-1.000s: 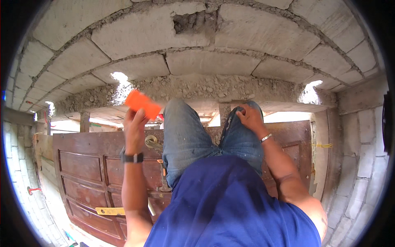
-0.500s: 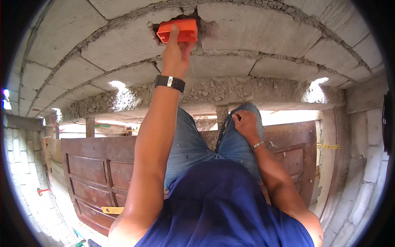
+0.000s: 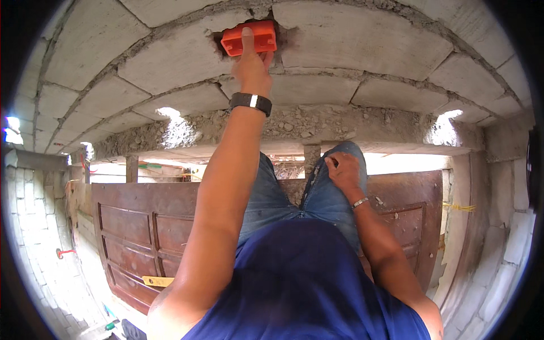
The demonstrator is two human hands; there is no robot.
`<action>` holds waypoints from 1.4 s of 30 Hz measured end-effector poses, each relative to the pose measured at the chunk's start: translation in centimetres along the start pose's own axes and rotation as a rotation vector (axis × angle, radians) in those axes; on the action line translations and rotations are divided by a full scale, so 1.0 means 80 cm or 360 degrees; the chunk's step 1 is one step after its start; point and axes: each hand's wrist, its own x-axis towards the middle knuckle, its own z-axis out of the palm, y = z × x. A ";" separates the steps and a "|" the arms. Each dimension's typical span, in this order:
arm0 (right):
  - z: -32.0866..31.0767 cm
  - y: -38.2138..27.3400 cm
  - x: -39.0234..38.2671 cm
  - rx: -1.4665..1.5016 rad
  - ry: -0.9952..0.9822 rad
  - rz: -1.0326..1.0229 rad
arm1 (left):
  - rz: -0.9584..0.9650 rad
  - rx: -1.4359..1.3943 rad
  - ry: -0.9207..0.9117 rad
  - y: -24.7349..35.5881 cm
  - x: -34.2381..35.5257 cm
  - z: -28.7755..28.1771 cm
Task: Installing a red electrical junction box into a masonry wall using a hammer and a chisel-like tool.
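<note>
My left hand grips an orange rectangular electrical box. The thumb presses on its open face and the fingers are underneath. The box sits at a rough hole broken into the grey block wall, partly inside it; how deep its back reaches is hidden. A black band circles my left wrist. On my right thigh rests my right hand, fingers loosely bent with a gap beside the thumb. Nothing shows in it.
Below the wall runs a rough concrete ledge with crumbled mortar. Under my legs lies a brown panelled door, with a yellow strip-like tool near my left elbow. Yellow ties wrap a post on the right.
The orange box and my left hand have shifted slightly up and right in the picture, the box seeming a little deeper in the hole. My right hand stays on my thigh.
</note>
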 end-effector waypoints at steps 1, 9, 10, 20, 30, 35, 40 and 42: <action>-0.001 0.003 0.000 0.0031 -0.0018 0.0019 | 0.0000 0.0004 0.0008 -0.001 -0.004 0.002; 0.004 0.007 -0.002 0.0060 -0.0036 0.0086 | 0.0016 0.0048 0.0143 0.002 -0.012 0.013; 0.004 0.007 -0.002 0.0082 -0.0033 0.0083 | 0.0008 0.0045 0.0142 0.002 -0.011 0.012; 0.003 0.004 -0.001 0.0076 -0.0040 0.0080 | 0.0048 -0.0044 0.0210 -0.006 -0.002 0.000; 0.007 0.002 0.001 0.0013 -0.0040 0.0083 | -0.0033 0.0047 0.0089 -0.003 -0.001 -0.005; 0.006 -0.005 0.003 0.0054 -0.0044 0.0096 | -0.0070 0.0083 -0.0022 0.005 0.006 -0.017; 0.007 -0.003 0.004 0.0030 -0.0057 0.0035 | -0.0028 0.0027 -0.0082 0.004 0.009 -0.021; 0.008 -0.003 0.003 0.0002 -0.0019 -0.0040 | -0.0035 -0.0021 -0.0052 0.004 0.008 -0.021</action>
